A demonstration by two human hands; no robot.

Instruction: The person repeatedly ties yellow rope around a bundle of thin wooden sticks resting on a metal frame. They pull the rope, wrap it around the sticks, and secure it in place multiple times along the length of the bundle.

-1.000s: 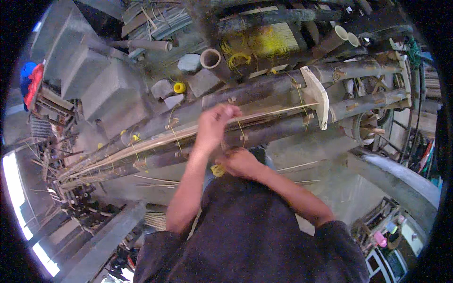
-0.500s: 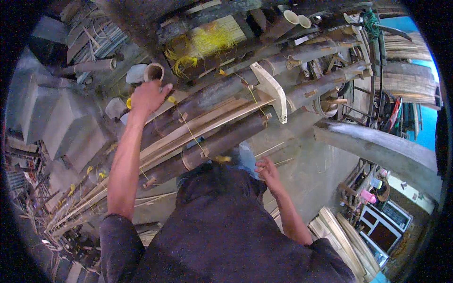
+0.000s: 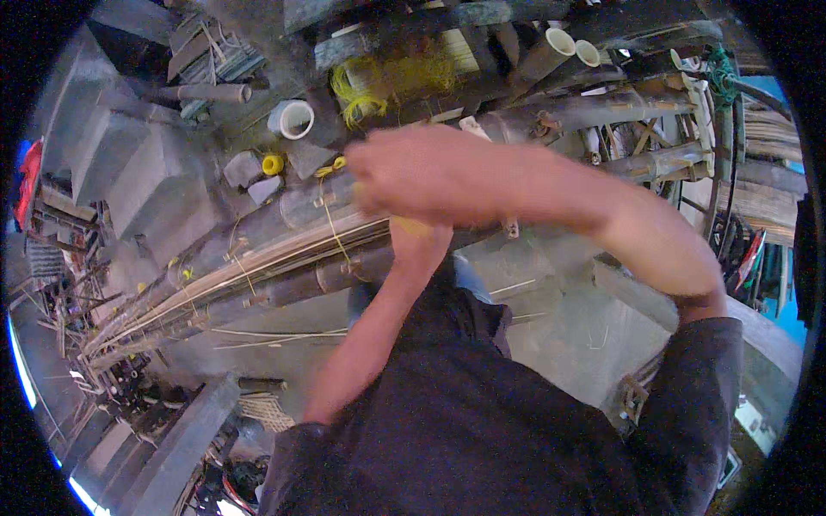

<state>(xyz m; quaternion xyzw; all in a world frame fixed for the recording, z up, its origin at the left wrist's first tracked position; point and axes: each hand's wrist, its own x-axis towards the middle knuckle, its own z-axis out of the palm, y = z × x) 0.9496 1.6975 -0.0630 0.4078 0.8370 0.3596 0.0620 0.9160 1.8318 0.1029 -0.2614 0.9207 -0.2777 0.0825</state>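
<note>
head view | text: none legible | labels, numbers, signs: none legible

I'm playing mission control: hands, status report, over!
Right hand blurred, grip unclear; left hand partly hidden beneath it. Pale strips between dark poles, yellow string across them. Right forearm blocking part of view.

Count: 2 hands, 1 left hand (image 3: 420, 244) and 1 right hand (image 3: 404, 172). 2 long bamboo poles (image 3: 335, 275). 1 yellow roll (image 3: 273, 164), 3 loose grey stones (image 3: 310, 160) near it. 1 upright tube (image 3: 279, 119), 1 lying tube (image 3: 211, 92), 2 pale-rimmed tubes (image 3: 544, 62) upper right. 1 yellow string heap (image 3: 366, 82). 1 green cord tangle (image 3: 721, 77). Wood strips (image 3: 292, 248) overlap, can't count.
</note>
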